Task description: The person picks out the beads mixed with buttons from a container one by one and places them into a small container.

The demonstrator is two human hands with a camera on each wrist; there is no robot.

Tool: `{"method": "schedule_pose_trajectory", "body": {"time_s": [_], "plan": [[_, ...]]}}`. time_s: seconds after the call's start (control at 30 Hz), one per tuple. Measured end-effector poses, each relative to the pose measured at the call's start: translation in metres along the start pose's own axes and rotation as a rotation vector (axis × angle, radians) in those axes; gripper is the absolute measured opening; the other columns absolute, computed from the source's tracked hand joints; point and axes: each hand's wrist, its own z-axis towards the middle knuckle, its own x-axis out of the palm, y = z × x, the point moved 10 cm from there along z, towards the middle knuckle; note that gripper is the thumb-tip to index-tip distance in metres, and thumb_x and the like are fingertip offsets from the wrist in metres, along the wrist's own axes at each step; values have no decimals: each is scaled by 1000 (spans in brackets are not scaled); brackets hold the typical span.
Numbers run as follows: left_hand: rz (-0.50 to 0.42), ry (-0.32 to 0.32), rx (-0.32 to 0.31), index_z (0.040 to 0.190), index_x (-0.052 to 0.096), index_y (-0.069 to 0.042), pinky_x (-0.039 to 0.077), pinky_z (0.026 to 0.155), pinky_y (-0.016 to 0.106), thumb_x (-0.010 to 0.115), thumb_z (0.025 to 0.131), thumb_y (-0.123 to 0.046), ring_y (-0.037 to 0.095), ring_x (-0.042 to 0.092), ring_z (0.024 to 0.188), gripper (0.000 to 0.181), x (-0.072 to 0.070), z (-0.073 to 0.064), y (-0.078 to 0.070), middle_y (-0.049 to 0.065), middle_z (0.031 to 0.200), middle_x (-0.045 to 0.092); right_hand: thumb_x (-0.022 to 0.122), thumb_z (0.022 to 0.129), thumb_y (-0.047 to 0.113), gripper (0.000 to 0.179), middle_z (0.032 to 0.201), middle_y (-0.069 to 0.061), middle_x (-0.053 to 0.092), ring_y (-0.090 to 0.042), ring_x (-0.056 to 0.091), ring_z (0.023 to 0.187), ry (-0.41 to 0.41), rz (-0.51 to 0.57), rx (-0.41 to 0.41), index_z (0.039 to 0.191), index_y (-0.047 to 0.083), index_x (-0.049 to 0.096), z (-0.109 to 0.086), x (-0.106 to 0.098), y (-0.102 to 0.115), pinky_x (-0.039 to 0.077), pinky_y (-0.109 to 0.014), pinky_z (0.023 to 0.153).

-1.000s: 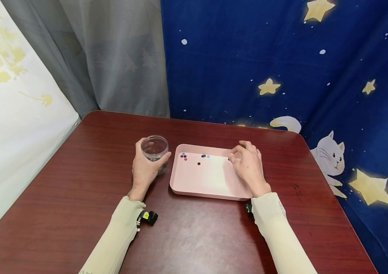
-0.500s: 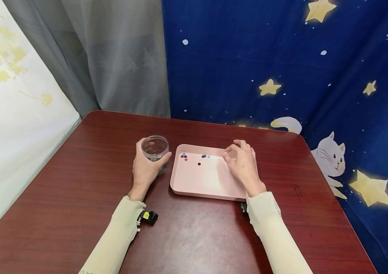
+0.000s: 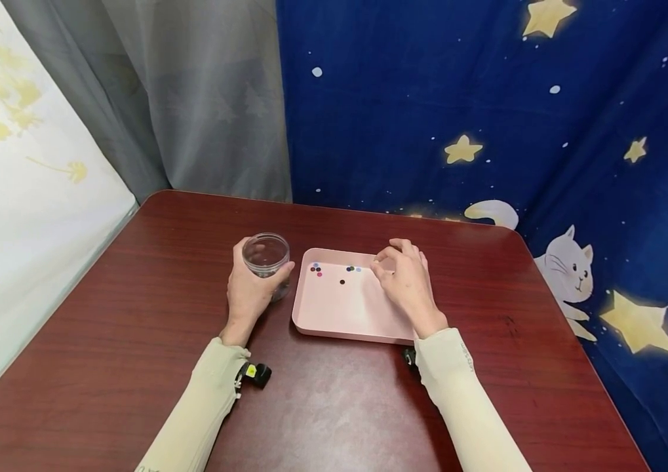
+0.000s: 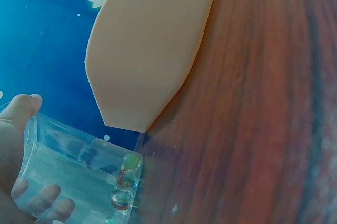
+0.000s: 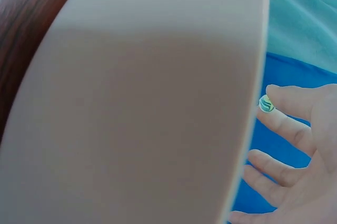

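Note:
In the head view my left hand [image 3: 248, 288] is wrapped around a clear jar [image 3: 267, 252] standing on the table, left of a pink tray [image 3: 339, 318]. The left wrist view shows the jar's wall with several glass marbles [image 4: 120, 199] at its bottom. My right hand [image 3: 407, 282] is over the right part of the tray. Between its thumb and index finger it pinches a green-and-yellow striped marble [image 5: 267, 103], while the other fingers are spread. Small round pieces, dark, blue and red, lie in the tray: one group [image 3: 316, 269] at the left, another [image 3: 353, 269] near the back middle.
The dark red wooden table [image 3: 151, 295] bears the tray and jar. Behind it hang a grey curtain [image 3: 221, 111] and a blue curtain [image 3: 392, 118] with stars. In both wrist views the tray's side stands tall in front of the camera.
My right hand has moved left across the tray from its right end, fingers pinched together. The left hand and jar have stayed in place.

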Motion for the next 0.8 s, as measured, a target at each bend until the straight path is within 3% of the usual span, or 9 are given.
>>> {"method": "schedule_pose_trajectory", "body": {"time_s": [0.27, 0.5, 0.7, 0.8], "plan": [[1, 0, -6, 150, 41, -33, 46, 103, 48, 92, 73, -54, 18, 62, 126, 95, 0, 0, 0, -4, 137, 64, 75, 94, 34, 10, 151, -3, 56, -33, 50, 140, 11, -16, 25, 98, 25, 75, -1, 2, 6, 39, -58, 113], [17, -3, -15, 151, 41, -33, 47, 102, 50, 91, 72, -57, 20, 63, 125, 97, -1, 0, 1, -4, 137, 65, 77, 94, 26, 11, 149, -10, 56, -35, 48, 141, 17, 82, -10, 99, 16, 76, 1, 7, 17, 28, -55, 123], [17, -1, -19, 150, 41, -34, 47, 102, 50, 91, 72, -57, 20, 63, 125, 96, -1, 0, 1, -4, 137, 65, 78, 93, 28, 14, 146, -10, 59, -35, 51, 138, -2, 72, -38, 99, 16, 77, 1, 9, 23, 32, -54, 120], [15, 2, -19, 151, 40, -33, 47, 103, 51, 91, 72, -57, 20, 63, 126, 97, -1, 0, 2, -4, 137, 65, 79, 92, 28, 14, 144, -10, 60, -34, 52, 137, -17, 82, -63, 98, 15, 77, 2, 9, 27, 29, -53, 124]]}}
